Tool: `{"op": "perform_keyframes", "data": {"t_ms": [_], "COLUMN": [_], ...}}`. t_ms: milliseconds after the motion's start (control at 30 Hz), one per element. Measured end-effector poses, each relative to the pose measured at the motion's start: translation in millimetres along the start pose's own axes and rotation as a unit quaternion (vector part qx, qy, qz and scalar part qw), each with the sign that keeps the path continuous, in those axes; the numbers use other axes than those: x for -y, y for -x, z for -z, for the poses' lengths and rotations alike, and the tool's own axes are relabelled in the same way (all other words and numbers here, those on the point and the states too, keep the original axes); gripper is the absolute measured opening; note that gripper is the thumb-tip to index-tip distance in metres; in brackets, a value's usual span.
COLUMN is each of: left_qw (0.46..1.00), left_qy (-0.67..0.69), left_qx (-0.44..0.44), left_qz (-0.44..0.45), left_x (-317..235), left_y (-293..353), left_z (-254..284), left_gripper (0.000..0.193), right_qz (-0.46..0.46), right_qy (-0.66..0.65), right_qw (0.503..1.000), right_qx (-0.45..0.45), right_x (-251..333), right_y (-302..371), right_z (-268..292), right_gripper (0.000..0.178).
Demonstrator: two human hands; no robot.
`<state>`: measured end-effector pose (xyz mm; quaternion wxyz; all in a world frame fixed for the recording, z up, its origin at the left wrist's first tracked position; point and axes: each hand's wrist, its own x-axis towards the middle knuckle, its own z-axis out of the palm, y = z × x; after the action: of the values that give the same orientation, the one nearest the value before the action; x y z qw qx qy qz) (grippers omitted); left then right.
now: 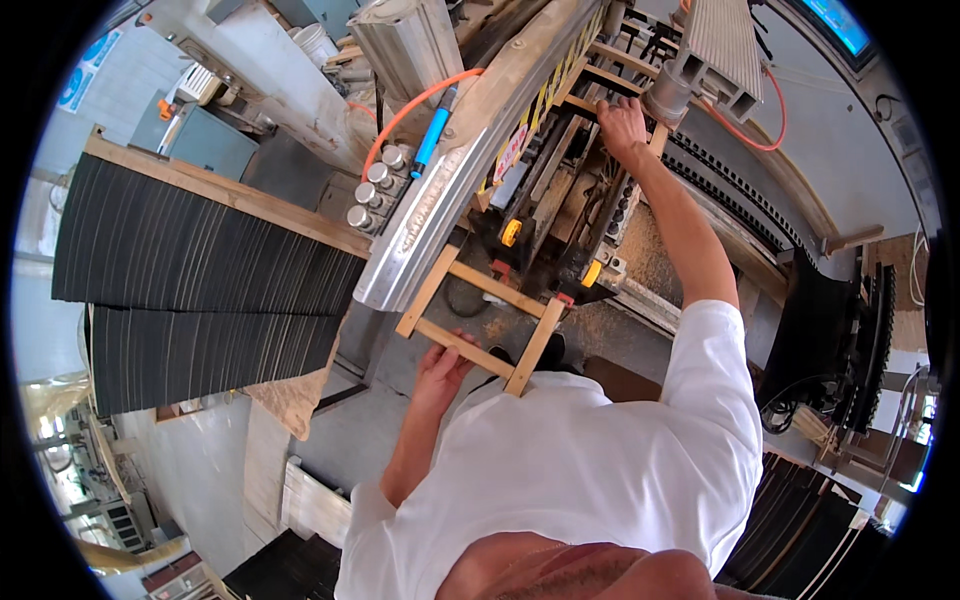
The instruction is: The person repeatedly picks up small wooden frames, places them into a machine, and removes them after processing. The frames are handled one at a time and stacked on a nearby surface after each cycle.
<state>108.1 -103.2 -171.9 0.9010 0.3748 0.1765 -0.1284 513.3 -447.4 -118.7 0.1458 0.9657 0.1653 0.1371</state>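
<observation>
The left grip [443, 367], nearer, is clamped on the pale, rectangular wooden frame [478, 354] at one o'clock, rails pointing toward four; the right grip's [622, 124] closure I cannot tell.

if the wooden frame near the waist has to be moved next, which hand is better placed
Left, most likely: the left hand is at the near rail of the wooden frame, while the right hand is stretched far forward over the machine, well away from it.
</observation>
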Motion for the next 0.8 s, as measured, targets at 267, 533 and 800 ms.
{"op": "perform_keyframes", "data": {"t_ms": [267,533,800], "left_qw": [0.996,0.987,0.987], "left_qy": [0.002,0.045,0.043], "left_qx": [-0.077,-0.143,-0.148], "left_qz": [-0.048,-0.05,-0.036], "left_x": [-0.4,23.7,56.2], "left_y": [2.2,-15.6,-41.2], "left_z": [45.0,41.1,31.7], "left_gripper": [0.034,0.033,0.034], "right_qz": [-0.022,0.01,-0.004], "right_qy": [0.031,-0.047,-0.093], "right_qw": [0.998,0.996,0.987], "right_qx": [0.046,0.079,0.132], "right_x": [-29.4,-59.2,-58.5], "right_y": [-60.3,-85.5,-99.8], "right_z": [-25.3,-36.1,-34.8], "right_gripper": [0.011,0.016,0.014]}}
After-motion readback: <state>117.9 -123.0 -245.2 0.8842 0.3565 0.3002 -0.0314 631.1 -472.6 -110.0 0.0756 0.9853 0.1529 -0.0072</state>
